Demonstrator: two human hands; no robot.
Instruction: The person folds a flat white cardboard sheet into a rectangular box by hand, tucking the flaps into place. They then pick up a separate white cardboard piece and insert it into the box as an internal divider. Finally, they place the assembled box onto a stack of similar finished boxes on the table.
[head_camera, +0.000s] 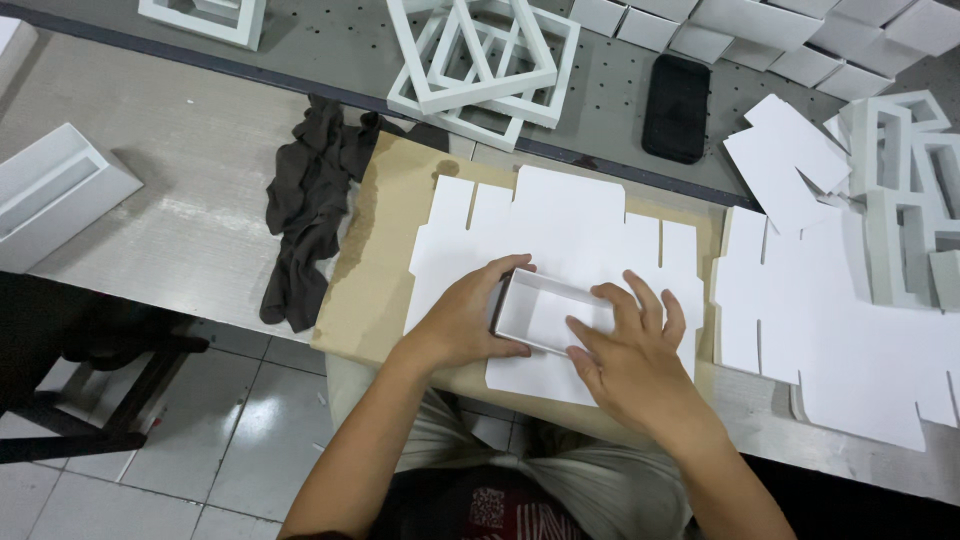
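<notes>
**Shallow white box tray pinned between both hands on its die-cut sheet**

Shallow white box tray (545, 312) sits open side up near the front edge of the die-cut white sheet (560, 255), which lies on a brown cardboard pad (375, 270) on the bench (190, 215). I read its long axis as running from about 10 o'clock to 4 o'clock across my view. Both hands are on it, so neither has to travel.

My left hand (465, 320) meets the tray's 9 o'clock end: the fingers (500, 272) curl loosely around that short wall, thumb along the near edge, a light clasp, not a tight fist. My right hand (630, 350) comes in from 4 o'clock, fingers spread and nearly flat, pressing down on the far end and floor of the tray; it grips nothing.

At 9 o'clock from the pad lies a crumpled dark cloth (310, 215). A black phone (677, 107) rests at 1 o'clock, white frames (480, 60) at 12 o'clock, and more cut sheets (840, 330) at 3 o'clock.
</notes>
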